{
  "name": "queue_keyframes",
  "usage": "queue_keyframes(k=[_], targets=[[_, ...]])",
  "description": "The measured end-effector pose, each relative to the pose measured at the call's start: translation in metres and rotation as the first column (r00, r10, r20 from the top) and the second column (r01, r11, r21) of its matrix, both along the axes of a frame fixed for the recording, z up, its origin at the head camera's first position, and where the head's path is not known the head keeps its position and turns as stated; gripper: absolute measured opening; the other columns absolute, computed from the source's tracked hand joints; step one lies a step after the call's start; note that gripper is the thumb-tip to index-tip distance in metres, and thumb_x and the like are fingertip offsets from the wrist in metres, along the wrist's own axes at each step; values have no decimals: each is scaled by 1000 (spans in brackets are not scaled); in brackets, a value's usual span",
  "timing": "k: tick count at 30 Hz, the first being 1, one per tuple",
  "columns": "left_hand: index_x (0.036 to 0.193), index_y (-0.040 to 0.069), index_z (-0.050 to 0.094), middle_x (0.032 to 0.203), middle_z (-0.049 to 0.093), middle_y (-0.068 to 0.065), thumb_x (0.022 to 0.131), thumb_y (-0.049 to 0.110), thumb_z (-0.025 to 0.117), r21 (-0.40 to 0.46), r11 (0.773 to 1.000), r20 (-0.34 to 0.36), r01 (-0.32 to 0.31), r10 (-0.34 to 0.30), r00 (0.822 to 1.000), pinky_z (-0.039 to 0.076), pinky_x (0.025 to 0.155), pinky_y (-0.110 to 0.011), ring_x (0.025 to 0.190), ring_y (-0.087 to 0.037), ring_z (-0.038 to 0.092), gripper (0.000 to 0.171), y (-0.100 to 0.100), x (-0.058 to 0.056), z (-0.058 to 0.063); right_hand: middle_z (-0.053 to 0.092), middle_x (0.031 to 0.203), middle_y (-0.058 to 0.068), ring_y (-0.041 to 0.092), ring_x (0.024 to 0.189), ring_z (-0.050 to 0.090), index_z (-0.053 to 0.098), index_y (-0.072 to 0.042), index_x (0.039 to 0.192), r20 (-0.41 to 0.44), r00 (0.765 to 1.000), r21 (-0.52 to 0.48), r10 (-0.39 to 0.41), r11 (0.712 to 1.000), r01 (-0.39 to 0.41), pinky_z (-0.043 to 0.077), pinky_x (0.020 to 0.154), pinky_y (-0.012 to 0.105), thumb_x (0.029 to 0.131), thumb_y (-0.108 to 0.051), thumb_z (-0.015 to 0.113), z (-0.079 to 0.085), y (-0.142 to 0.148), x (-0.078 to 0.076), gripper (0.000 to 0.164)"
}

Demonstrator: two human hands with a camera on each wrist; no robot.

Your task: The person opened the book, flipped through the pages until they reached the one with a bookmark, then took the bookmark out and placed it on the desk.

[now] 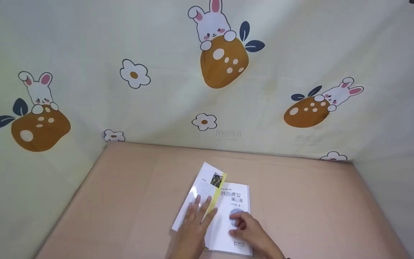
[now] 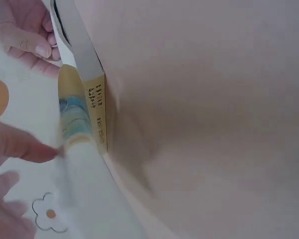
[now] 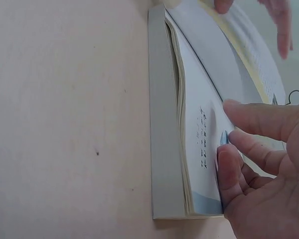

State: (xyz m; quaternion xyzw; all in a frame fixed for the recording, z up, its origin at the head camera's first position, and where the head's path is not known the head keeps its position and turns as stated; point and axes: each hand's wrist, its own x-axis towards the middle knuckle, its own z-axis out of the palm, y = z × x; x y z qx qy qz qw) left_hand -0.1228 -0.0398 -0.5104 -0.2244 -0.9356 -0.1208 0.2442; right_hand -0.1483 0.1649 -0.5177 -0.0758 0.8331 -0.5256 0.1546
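A white paperback book (image 1: 219, 233) lies with its front cover (image 1: 196, 192) turned over to the left, baring a title page with dark print and a blue circle. My left hand (image 1: 194, 225) is laid over the turned cover, fingers straight and spread. In the left wrist view the cover bends at a yellow and blue spine (image 2: 97, 104). Over the title page, my right hand (image 1: 251, 230) has loosely bent fingers, the thumb apart from them. Its fingertips (image 3: 228, 167) are close at the page surface in the right wrist view, with nothing visible between them.
The book lies on a pinkish-beige tabletop (image 1: 120, 201). Pale cloth walls (image 1: 164, 104) printed with rabbits, strawberries and flowers stand along the back and both sides.
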Motion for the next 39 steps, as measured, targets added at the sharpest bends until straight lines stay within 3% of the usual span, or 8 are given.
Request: queue_keyframes(k=[3, 6, 13, 18, 25, 29, 35, 39], targets=[[124, 19, 58, 141, 47, -3, 59, -6, 74, -135, 989, 182, 66, -41, 982, 40, 104, -41, 130, -32, 41, 71, 7, -2, 2, 50, 94, 6, 16, 81, 48, 53, 2, 119, -6, 1000, -11, 12, 1000, -12, 41, 69, 17, 78, -10, 70, 0, 2, 0, 46], [122, 21, 59, 138, 50, -2, 64, 3, 77, -222, 973, 300, 68, 1, 954, 45, 99, -42, 128, -34, 43, 63, 15, -3, 2, 50, 94, 6, 16, 80, 48, 52, 2, 122, -17, 1000, -23, 26, 999, -27, 41, 69, 16, 78, -11, 70, -1, 2, 0, 49], [119, 17, 61, 131, 55, -7, 80, 15, 68, -144, 989, 414, 18, 44, 909, 49, 90, -48, 120, -43, 48, 40, 22, -9, -1, 50, 95, 6, 14, 80, 47, 47, 3, 130, -19, 998, -36, 57, 998, -58, 41, 70, 15, 79, -13, 71, -1, 5, 0, 59], [129, 24, 55, 133, 52, -6, 80, 50, 64, -201, 979, 414, 26, 61, 908, 53, 82, -46, 115, -42, 50, 56, 23, -13, -4, 49, 98, 7, 13, 82, 48, 44, 3, 134, -36, 991, -6, 126, 992, -126, 43, 73, 13, 78, -10, 71, 2, 10, 1, 63], [135, 39, 46, 137, 45, -8, 72, 72, 53, -308, 951, 363, 33, 85, 928, 54, 78, -44, 113, -42, 48, 72, 25, -10, -5, 46, 95, 5, 12, 82, 46, 42, 1, 137, -72, 970, 167, 232, 962, -218, 43, 70, 17, 77, -7, 71, 10, 18, 6, 67], [136, 42, 43, 139, 44, -10, 70, 76, 49, -314, 949, 360, 41, 79, 930, 52, 82, -48, 117, -47, 46, 75, 27, -7, -4, 49, 106, 8, 21, 92, 49, 43, -5, 138, -84, 960, 349, 266, 911, -222, 50, 82, 33, 75, -19, 74, 15, 24, 9, 72], [136, 42, 43, 140, 43, -12, 70, 77, 48, -312, 949, 359, 45, 73, 931, 52, 83, -51, 117, -49, 45, 75, 27, -6, -5, 49, 112, 6, 20, 96, 41, 51, -13, 134, -206, 927, 608, 313, 783, -130, 41, 79, 38, 66, -40, 77, 16, 32, 12, 78], [135, 41, 45, 139, 44, -14, 70, 75, 50, -282, 958, 360, 53, 55, 931, 51, 83, -53, 117, -52, 44, 73, 26, -5, -8, 36, 143, 21, 46, 127, 33, 50, -13, 135, -234, 914, 624, 330, 772, -119, 31, 95, 67, 63, -46, 77, 12, 37, 14, 83]])
